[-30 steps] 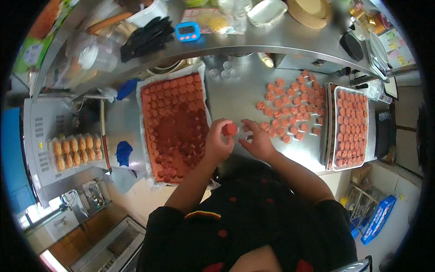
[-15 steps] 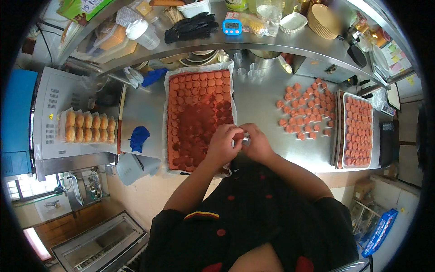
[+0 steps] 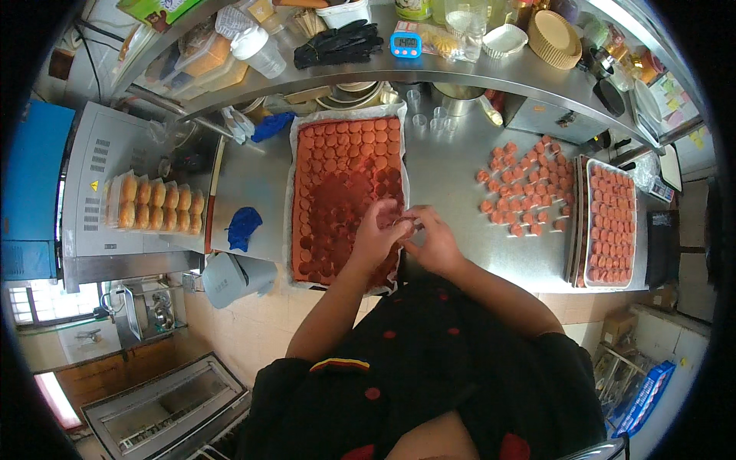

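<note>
My left hand (image 3: 377, 234) and my right hand (image 3: 434, 238) meet above the right edge of a sheet of red cake (image 3: 345, 149). Their fingertips are closed together on a small reddish piece (image 3: 407, 218), largely covered by the fingers. The cake sheet lies on a paper-lined tray and is marked all over with round cuts. Round pieces still sit in the far rows and along the left side, while the middle and near part show dark, sunken holes. To the right, many small red rounds (image 3: 529, 184) with pale edges stand on the steel table.
At the right end, stacked trays (image 3: 611, 222) hold rows of red rounds. Blue cloths (image 3: 244, 228) lie left of the cake. Packed buns (image 3: 156, 204) stand farther left. Small clear cups (image 3: 438, 123) sit under the shelf (image 3: 322, 77), which carries a blue timer (image 3: 405, 46) and black gloves (image 3: 337, 46).
The view has shifted slightly, so the table appears farther right. My hands stay together over the cake's edge while my fingers change position; a white bit between them no longer shows clearly.
</note>
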Demonstrator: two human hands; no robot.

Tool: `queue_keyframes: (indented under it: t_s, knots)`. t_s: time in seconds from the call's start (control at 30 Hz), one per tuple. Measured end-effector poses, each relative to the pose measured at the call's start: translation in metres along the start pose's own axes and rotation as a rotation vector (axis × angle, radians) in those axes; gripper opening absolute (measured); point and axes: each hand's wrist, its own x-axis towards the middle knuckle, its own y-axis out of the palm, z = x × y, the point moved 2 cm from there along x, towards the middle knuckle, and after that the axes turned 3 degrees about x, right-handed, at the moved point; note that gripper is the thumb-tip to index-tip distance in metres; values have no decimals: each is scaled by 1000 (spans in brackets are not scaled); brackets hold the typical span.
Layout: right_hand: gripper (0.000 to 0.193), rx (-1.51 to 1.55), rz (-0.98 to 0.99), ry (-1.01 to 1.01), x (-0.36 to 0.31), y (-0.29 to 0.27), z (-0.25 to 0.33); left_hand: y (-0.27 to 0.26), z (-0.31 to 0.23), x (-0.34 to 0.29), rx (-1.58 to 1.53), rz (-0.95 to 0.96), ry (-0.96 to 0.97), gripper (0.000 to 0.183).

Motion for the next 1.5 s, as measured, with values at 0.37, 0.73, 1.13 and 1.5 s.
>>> queue_keyframes:
  t_s: [0.37,0.73,1.13,1.5]
  knots:
    - [57,-213,-37,-58,-4,-19,-34,41,46,17,-295,-50,-325,38]
    - [54,-334,108,11,-8,-33,-62,80,96,37,-235,-120,-362,23]
    - [61,-435,171,439,-7,-41,-106,99,117,62,410,-138,-224,24]
    - [44,-760,96,328,13,-81,-187,60,139,100,516,-56,-168,30]
